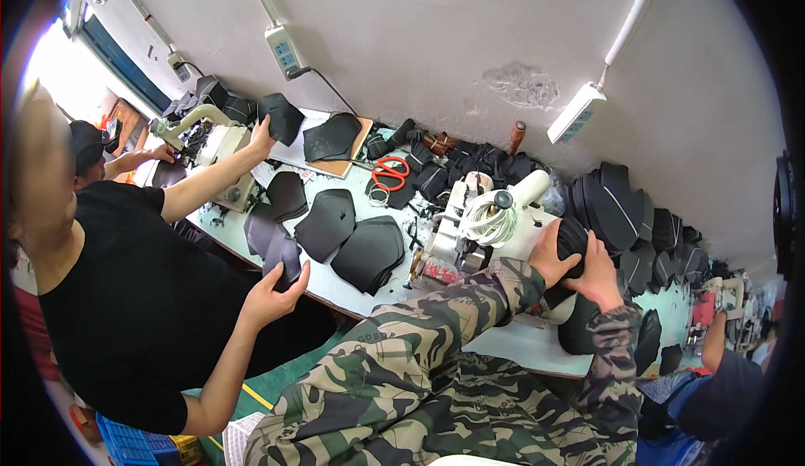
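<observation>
My left hand [553,255] and my right hand [596,276] are wrapped round a stack of curved black cut pieces [572,238], one on each side. Both hands hold the stack just right of a pale sewing-type machine [524,229], whose exact kind I cannot make out. A coil of whitish cord [490,219] lies on top of the machine. Below my hands, more black pieces [577,329] hang at the table's front edge. Another heap of black pieces with light lines [610,207] stands behind my right hand.
Red-handled scissors [390,174] lie behind stacks of black panels [369,253] on the white table [338,286]. At my left, a person in black [117,298] holds black pieces in both hands. Another person [725,395] works at the far right. A power strip [576,114] hangs on the wall.
</observation>
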The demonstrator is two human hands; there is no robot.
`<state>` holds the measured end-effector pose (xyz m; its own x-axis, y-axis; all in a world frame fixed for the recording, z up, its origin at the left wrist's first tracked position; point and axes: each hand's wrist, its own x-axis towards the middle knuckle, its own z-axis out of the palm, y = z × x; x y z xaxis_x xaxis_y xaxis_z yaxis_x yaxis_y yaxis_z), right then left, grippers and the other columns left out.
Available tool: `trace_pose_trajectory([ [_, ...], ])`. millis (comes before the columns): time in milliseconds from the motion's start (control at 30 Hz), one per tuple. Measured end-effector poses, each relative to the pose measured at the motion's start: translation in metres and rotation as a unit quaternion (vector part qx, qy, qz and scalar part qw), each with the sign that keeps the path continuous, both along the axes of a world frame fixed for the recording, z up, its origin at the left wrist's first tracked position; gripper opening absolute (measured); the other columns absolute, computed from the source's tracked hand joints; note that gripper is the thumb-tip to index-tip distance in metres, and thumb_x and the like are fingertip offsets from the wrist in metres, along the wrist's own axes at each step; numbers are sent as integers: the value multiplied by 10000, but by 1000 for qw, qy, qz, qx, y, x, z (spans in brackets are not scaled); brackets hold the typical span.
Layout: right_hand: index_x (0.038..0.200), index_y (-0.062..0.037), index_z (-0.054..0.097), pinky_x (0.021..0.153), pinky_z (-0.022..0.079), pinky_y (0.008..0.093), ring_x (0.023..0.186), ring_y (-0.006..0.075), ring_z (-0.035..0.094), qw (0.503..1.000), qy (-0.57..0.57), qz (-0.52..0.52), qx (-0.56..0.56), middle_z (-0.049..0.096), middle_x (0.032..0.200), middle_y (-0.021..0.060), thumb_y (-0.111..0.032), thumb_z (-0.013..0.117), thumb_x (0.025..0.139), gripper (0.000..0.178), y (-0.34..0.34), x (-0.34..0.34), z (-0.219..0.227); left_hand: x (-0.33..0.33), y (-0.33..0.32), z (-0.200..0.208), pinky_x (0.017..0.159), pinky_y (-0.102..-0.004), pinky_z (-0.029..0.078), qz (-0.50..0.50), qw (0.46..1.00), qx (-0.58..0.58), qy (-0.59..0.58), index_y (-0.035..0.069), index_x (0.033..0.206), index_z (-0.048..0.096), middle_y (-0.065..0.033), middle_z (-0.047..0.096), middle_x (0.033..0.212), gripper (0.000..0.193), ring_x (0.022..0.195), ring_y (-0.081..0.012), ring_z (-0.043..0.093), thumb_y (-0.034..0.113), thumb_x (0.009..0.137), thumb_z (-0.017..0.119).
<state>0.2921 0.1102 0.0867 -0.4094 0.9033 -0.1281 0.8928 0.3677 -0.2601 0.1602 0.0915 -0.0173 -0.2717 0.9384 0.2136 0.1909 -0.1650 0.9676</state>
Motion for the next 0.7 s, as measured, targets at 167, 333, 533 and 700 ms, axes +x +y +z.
trace_pose_trajectory([
  [167, 1444, -23, 315, 917, 488, 465, 1136, 415, 554, 1000, 10, -16, 13, 511, 1194, 209, -249, 841, 556, 1057, 2, -8, -9, 2, 2, 1, 1069, -455, 386, 11, 1000, 7, 4, -23, 1447, 332, -282, 468, 1372, 873, 1262, -423, 480, 308, 766, 767],
  [333, 1288, -19, 513, 946, 485, 421, 1110, 366, 597, 965, 229, -126, 22, 603, 1137, 219, -185, 767, 636, 719, 15, 6, -7, -4, -19, -6, 1120, -430, 342, 111, 992, 3, 66, -43, 1475, 305, -266, 411, 1459, 873, 1350, -365, 425, 447, 874, 705],
  [533, 1053, 0, 600, 849, 502, 454, 1004, 392, 613, 994, 93, -50, -18, 622, 1043, 194, -294, 770, 687, 499, 25, 12, -31, -10, -11, -16, 950, -419, 492, 6, 998, -35, 46, -30, 1414, 379, -229, 489, 1316, 768, 1206, -340, 544, 213, 801, 774],
  [700, 1033, 36, 607, 820, 505, 437, 947, 405, 636, 991, 120, -59, 4, 657, 984, 228, -330, 813, 665, 558, 34, 9, -43, -20, -5, -8, 942, -403, 515, 3, 995, -80, 58, -32, 1370, 434, -213, 496, 1311, 705, 1185, -327, 564, 143, 776, 771],
])
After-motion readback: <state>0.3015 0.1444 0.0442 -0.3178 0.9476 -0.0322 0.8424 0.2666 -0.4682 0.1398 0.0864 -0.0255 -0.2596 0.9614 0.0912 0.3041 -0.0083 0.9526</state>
